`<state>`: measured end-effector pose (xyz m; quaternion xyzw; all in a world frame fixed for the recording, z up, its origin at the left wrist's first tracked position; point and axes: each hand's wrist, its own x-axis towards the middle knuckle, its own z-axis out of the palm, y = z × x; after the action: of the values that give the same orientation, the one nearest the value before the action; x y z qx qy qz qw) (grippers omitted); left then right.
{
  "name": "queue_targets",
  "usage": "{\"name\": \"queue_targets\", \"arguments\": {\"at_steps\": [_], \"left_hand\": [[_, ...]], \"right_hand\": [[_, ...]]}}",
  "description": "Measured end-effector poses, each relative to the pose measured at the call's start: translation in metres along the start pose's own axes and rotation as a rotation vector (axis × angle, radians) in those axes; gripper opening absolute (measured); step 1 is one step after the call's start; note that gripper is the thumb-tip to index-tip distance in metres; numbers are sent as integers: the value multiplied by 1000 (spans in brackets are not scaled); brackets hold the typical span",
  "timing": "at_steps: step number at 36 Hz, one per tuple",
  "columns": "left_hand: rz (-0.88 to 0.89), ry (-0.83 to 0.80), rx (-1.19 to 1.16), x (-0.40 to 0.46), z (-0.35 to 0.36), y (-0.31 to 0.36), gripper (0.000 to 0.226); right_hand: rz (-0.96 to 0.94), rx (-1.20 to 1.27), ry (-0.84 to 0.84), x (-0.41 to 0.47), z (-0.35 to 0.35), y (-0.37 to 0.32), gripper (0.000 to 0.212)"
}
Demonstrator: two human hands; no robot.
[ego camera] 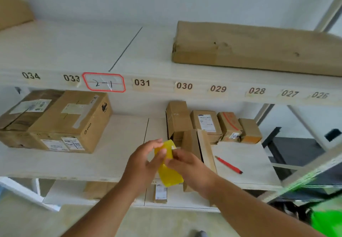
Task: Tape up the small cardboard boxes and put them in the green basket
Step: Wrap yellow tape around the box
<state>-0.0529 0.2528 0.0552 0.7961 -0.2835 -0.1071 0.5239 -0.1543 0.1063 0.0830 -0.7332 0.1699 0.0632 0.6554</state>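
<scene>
A: Fingers (pixel 162 151) of the left hand (pixel 143 162) curl round the yellow tape roll (pixel 169 173); the right hand (pixel 182 164) pinches its top edge.

B: And the small boxes?

A: One open small cardboard box (pixel 200 144) stands on the shelf (pixel 111 155) just behind the hands; the green basket (pixel 327 220) sits lower right; a red pen (pixel 228 164) lies beside the box.

A red pen (pixel 228 164) lies on the white shelf (pixel 118 144), large cartons (pixel 61 122) stacked far left.
</scene>
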Motion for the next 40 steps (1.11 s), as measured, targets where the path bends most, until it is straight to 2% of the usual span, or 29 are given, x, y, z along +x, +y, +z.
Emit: {"name": "queue_targets", "arguments": {"at_steps": [2, 4, 8, 12, 16, 20, 23, 26, 30, 35, 37, 40], "left_hand": [[37, 21, 35, 2, 6, 11, 22], [77, 5, 108, 5, 10, 20, 24], [209, -34, 270, 10, 16, 34, 24], [279, -8, 394, 10, 19, 51, 19], [76, -10, 216, 12, 20, 65, 26], [-296, 11, -176, 14, 15, 78, 26], [-364, -105, -330, 12, 9, 85, 20], [-287, -213, -346, 7, -1, 94, 10], [-149, -408, -185, 5, -12, 103, 23], [-114, -644, -57, 3, -20, 116, 39], [-20, -658, 77, 1, -20, 121, 33], [185, -569, 307, -1, -19, 127, 12]], "right_hand": [[-36, -107, 28, -9, -3, -1, 24], [-36, -202, 84, -19, -8, -2, 13], [-14, -204, 178, -35, -23, -1, 22], [-21, -115, 162, -54, -36, -3, 20], [-22, -22, 176, -69, -43, 1, 31], [-34, 89, 194, -80, -47, 13, 34], [-53, 182, 255, -84, -49, 23, 40], [-50, 276, 322, -85, -51, 31, 47], [-15, 370, 346, -87, -57, 38, 56], [32, 486, 309, -92, -63, 37, 65], [53, 541, 268, -95, -64, 34, 59], [83, 654, 236, -96, -66, 32, 43]]}}
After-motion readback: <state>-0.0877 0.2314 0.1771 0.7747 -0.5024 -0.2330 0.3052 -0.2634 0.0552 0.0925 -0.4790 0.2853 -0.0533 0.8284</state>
